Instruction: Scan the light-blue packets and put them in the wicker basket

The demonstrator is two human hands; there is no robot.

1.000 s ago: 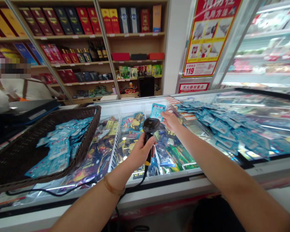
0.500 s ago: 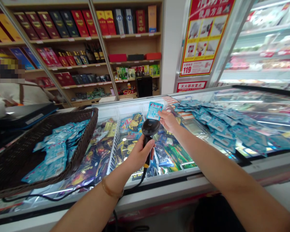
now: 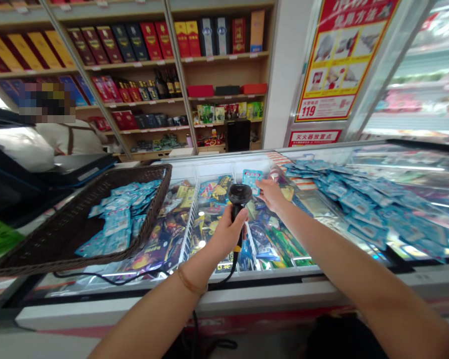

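My left hand [image 3: 232, 227] is wrapped round the handle of a black barcode scanner [image 3: 240, 193], which stands upright over the freezer with its cable hanging down. Just behind the scanner head, my right hand [image 3: 272, 193] pinches a small light-blue packet [image 3: 252, 180] by its lower right edge. Many similar blue packets [image 3: 362, 199] lie in a loose pile on the freezer's glass at the right. More blue packets [image 3: 117, 219] are heaped inside a dark brown wicker basket [image 3: 60, 234] on the left.
Packaged frozen goods [image 3: 280, 244] fill the chest freezer [image 3: 247, 294] under my hands. A black cable [image 3: 108, 280] runs along its front left. Beyond stand shelves of boxes [image 3: 142, 42]; a person [image 3: 71, 137] is at the far left.
The view has turned left, so things sit farther right. My right hand and the blue packet have shifted slightly away from the scanner head, and the packet now shows beside and behind it.
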